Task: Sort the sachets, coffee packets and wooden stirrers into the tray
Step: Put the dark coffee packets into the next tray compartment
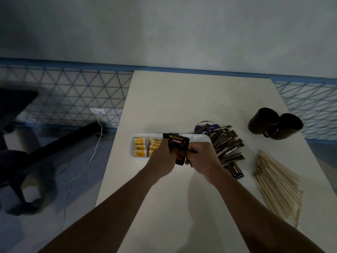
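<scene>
A white tray (198, 138) lies across the middle of the table, with yellow sachets (140, 147) filling its two left compartments. My left hand (162, 157) and my right hand (199, 159) meet over the tray's front edge, both gripping a bunch of dark coffee packets (177, 143) held upright between them. The tray's middle is hidden behind the hands. A fan of brown coffee sticks (228, 145) lies just right of the tray. One more dark packet (235, 171) rests by my right wrist. A heap of wooden stirrers (277, 181) lies at the right.
Two dark mugs (273, 126) lie on their sides at the back right. A purple round lid (203, 127) peeks out behind the coffee sticks. Left of the table are the floor, a white cable (85, 167) and a dark chair (16, 143).
</scene>
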The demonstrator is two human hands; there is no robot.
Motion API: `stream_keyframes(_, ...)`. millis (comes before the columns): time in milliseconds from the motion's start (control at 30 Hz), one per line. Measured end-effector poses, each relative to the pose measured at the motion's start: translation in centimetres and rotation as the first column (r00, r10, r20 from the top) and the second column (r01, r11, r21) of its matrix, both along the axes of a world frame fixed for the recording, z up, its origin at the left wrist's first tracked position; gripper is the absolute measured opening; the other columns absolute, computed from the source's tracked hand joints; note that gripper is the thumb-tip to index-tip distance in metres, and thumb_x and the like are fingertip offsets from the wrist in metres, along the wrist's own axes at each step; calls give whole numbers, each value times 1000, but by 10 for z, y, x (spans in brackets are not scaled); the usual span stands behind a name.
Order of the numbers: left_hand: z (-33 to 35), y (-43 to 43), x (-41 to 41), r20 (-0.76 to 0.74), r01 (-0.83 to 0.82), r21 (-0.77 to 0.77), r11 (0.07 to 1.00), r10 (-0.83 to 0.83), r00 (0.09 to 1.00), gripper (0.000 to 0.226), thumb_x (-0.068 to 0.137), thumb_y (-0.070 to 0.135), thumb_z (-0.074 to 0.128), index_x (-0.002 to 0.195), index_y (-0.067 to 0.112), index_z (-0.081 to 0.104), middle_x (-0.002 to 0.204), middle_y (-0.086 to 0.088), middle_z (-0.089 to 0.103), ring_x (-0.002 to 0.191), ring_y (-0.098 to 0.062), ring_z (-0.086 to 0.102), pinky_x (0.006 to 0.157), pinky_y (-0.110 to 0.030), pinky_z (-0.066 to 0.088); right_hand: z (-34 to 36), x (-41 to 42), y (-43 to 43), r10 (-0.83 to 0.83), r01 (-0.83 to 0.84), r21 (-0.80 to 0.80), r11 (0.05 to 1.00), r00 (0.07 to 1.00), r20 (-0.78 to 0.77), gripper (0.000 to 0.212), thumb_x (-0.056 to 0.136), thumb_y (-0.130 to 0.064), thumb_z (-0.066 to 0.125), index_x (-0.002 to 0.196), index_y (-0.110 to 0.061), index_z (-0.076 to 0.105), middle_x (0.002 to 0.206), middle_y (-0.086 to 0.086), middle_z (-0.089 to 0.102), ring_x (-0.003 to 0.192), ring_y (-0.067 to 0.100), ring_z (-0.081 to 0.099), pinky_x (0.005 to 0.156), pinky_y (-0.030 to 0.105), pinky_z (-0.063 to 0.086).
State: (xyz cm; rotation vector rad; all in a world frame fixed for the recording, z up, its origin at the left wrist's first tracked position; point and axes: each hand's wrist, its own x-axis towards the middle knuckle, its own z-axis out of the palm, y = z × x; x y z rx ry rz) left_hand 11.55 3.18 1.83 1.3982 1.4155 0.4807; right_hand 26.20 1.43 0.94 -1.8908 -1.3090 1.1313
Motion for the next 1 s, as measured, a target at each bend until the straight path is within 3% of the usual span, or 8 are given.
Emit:
stream_keyframes(100, 4, 10, -17, -110, -26, 88, 996, 36, 993, 28, 92, 22, 62, 116, 14, 50, 99, 3, 60, 80, -7, 55, 61, -19, 41, 0, -2, 10, 12, -14, 24, 1000, 998, 58, 18, 86, -8, 70, 68, -4, 69, 64, 16, 68, 50, 13, 55, 52, 31, 44)
stream_keyframes(267, 5, 28, -46, -310, 34, 191, 981, 28, 950, 59, 77, 26, 79, 127, 16, 50, 118, -8, 56, 106, -24, 55, 86, -32, 46, 3, -4, 25, 57, -68, 41, 997, 970, 236, 27, 83, -20, 77, 61, -9, 65, 62, 11, 67, 59, 25, 60, 57, 30, 45)
stream_keyframes(400, 2, 35, -61, -539, 162, 166, 973, -48, 841, 82, 77, 28, 78, 145, 21, 34, 143, -9, 38, 129, -35, 36, 104, -43, 38, 8, -10, 35, 105, -127, 45, 991, 939, 327, 40, 84, -19, 77, 51, -16, 53, 58, 10, 63, 60, 21, 58, 58, 29, 45)
stream_keyframes(467, -3, 38, -66, -626, 228, 98, 969, -118, 771, 96, 74, 35, 81, 150, 22, 23, 154, -6, 24, 139, -37, 24, 109, -47, 33, 10, -13, 38, 126, -155, 46, 987, 917, 379, 45, 85, -19, 76, 49, -17, 48, 52, 3, 55, 54, 17, 52, 50, 23, 36)
stream_keyframes(567, -11, 40, -70, -659, 248, 18, 968, -175, 731, 111, 71, 38, 84, 154, 24, 11, 163, -2, 5, 148, -41, 4, 117, -53, 22, 11, -18, 42, 151, -177, 24, 984, 898, 413, 48, 87, -18, 73, 49, -18, 45, 49, -3, 48, 47, 7, 43, 42, 14, 27)
stream_keyframes(667, -17, 41, -71, -655, 260, -10, 965, -203, 728, 115, 71, 35, 85, 155, 22, 7, 164, -1, -1, 148, -42, -1, 117, -56, 19, 4, -21, 46, 174, -197, 17, 980, 899, 402, 48, 85, -15, 75, 47, -17, 45, 49, -2, 48, 48, 12, 44, 49, 21, 34)
stream_keyframes(800, -21, 44, -70, -635, 263, 8, 965, -198, 746, 113, 69, 33, 86, 154, 18, 13, 162, -1, 8, 147, -42, 8, 115, -55, 26, -6, -26, 50, 195, -217, 3, 976, 884, 425, 45, 83, -15, 75, 48, -17, 48, 51, -3, 48, 54, 18, 49, 50, 24, 36)
stream_keyframes(1000, -19, 50, -69, -617, 269, 14, 963, -204, 760, 106, 64, 29, 90, 147, 13, 26, 152, -3, 28, 141, -41, 23, 110, -50, 35, -11, -25, 54, 191, -217, 14, 976, 886, 421, 44, 82, -14, 77, 49, -18, 48, 52, -1, 50, 51, 13, 45, 48, 21, 34)
